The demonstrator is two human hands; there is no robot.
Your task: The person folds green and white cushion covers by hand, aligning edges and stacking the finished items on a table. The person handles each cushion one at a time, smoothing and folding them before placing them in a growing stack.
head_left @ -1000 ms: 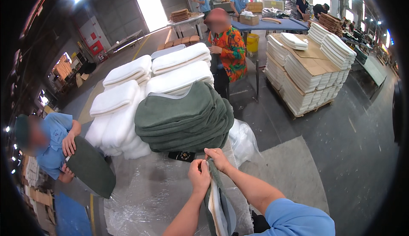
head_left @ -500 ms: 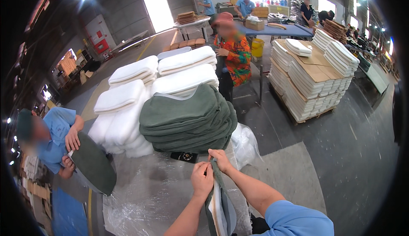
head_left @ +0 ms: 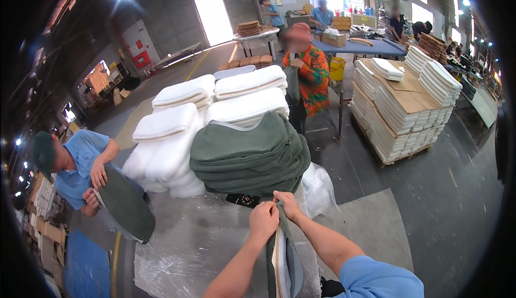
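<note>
Workpiece: one green cover (head_left: 271,268), lower centre of the frame, extending from the hands to the lower edge.

Hand state: the left hand (head_left: 264,221) is closed, its fingers pinching the cover's upper end. The right hand (head_left: 289,205) is closed on the same end, just beside the left. The exact contact point is hidden by the fingers.

Progress (judged): the cover's edges meet at the pinched end. Below it, a lengthwise opening gapes and exposes a white layer (head_left: 280,263); this length appears to be unfinished. Whether the green stack (head_left: 244,155), centre of the frame, consists of finished pieces cannot be told.

Materials: the cover is matte, pliable fabric, with a narrow tan line along the opening and a smooth grey face at its right. The stack consists of soft, rounded, sagging layers of similar green cloth. The white pads (head_left: 252,102), behind and left of it, are thick and fleecy, with rounded edges. The table (head_left: 199,249) is wrapped in glossy, creased clear film. A crumpled translucent bag (head_left: 319,190) hangs beside its right edge.
</note>
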